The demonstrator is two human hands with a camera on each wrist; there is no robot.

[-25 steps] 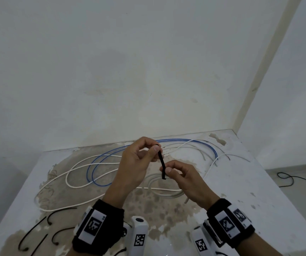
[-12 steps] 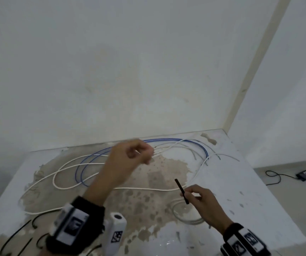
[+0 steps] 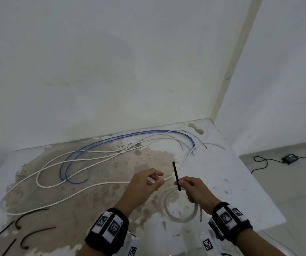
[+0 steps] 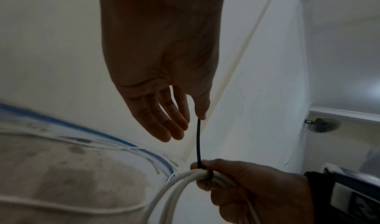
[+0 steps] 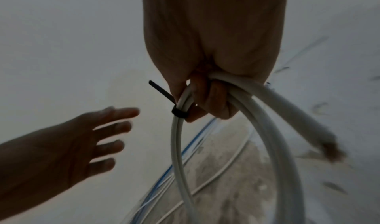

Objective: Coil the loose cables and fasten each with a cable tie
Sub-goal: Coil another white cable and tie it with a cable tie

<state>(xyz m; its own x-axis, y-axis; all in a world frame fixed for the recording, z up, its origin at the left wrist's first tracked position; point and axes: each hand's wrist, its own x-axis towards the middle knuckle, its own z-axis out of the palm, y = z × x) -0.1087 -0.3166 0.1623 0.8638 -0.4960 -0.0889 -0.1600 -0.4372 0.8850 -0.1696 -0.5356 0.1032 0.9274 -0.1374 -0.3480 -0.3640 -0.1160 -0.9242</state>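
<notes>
White cable coil, near right over the worktop, is clenched in the right hand, black cable tie cinched round it; left hand slack, holding nothing; fastening judged finishing, setting-down and the next loose cable being called for.

A: Where's the coil?
B: On the desk, near edge, right of centre. Right hand holds it, tie sticking up.
A: Left hand?
B: Just left of the tie, apart from it.
A: The rest?
B: Loose cables behind, toward the wall. Spare ties at the near left corner. Adapter on the floor, far right.
</notes>
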